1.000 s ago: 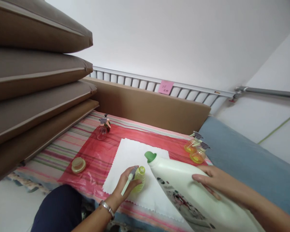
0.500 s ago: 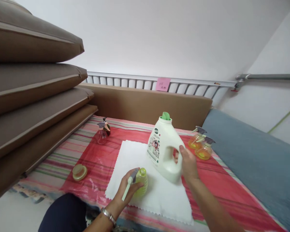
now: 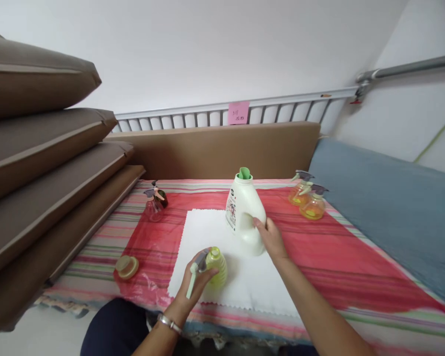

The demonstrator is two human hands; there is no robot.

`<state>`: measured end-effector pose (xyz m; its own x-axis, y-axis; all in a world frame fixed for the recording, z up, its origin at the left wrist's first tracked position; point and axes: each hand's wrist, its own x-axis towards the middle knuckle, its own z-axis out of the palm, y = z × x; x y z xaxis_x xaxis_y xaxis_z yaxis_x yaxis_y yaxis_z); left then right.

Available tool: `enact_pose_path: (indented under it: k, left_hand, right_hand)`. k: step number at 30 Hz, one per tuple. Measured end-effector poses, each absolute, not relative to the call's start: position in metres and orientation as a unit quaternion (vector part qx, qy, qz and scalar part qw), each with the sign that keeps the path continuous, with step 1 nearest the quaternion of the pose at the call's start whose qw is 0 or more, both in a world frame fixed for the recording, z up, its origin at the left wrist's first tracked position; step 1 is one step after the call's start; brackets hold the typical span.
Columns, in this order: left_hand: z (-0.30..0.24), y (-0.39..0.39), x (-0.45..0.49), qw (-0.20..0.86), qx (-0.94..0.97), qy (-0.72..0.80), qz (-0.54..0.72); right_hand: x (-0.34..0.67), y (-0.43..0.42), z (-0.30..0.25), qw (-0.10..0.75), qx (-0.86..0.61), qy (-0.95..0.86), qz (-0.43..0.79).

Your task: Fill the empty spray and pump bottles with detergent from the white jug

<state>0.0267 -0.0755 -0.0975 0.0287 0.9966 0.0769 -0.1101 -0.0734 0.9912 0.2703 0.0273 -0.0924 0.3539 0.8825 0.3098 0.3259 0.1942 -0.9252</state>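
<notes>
My right hand (image 3: 272, 238) grips the handle of a large pale-green detergent jug (image 3: 246, 225), which is over the rear part of a white cloth (image 3: 252, 289). The jug's mouth is uncapped and shows a green pouring spout (image 3: 244, 173). In my left hand (image 3: 196, 279) is a clear yellow-green spray bottle (image 3: 217, 271) with its neck open, near the front of the cloth. The same hand also keeps hold of a grey and pale-green trigger sprayer (image 3: 198, 267), off the bottle. Left of the cloth lies a round yellowish cap (image 3: 127, 267).
Two spray bottles (image 3: 312, 206) with yellow liquid stand at the right. At the back left are a pink spray bottle (image 3: 154, 209) and a dark one (image 3: 162, 198). Stacked brown cushions (image 3: 59, 163) rise on the left; a brown board (image 3: 222, 151) lines the back.
The jug has moved back and slightly left in my right hand, turning a little. My left hand still holds the bottle and sprayer. The view has shifted somewhat.
</notes>
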Motion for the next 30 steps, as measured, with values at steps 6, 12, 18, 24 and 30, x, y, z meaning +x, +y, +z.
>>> enact_pose_path:
  k: [6,12,18,24,30]
  left_hand:
    - [-0.09,-0.081,0.022,0.533,0.473,0.443,0.544]
    - [-0.102,-0.075,0.016,0.562,0.402,0.441,0.573]
    - [-0.094,-0.08,0.014,0.563,0.384,0.413,0.604]
    - [-0.059,-0.082,0.01,0.558,0.374,0.393,0.627]
    - [-0.025,-0.082,0.017,0.562,0.359,0.37,0.648]
  right_hand:
    - [0.251,-0.039,-0.108,0.566,-0.583,-0.54,0.218]
    - [0.179,-0.081,-0.153,0.46,-0.545,-0.618,0.332]
    - [0.148,-0.075,-0.155,0.452,-0.545,-0.593,0.383]
    - [0.145,-0.08,-0.131,0.54,-0.486,-0.521,0.448]
    - [0.13,-0.094,-0.102,0.613,-0.345,-0.405,0.584]
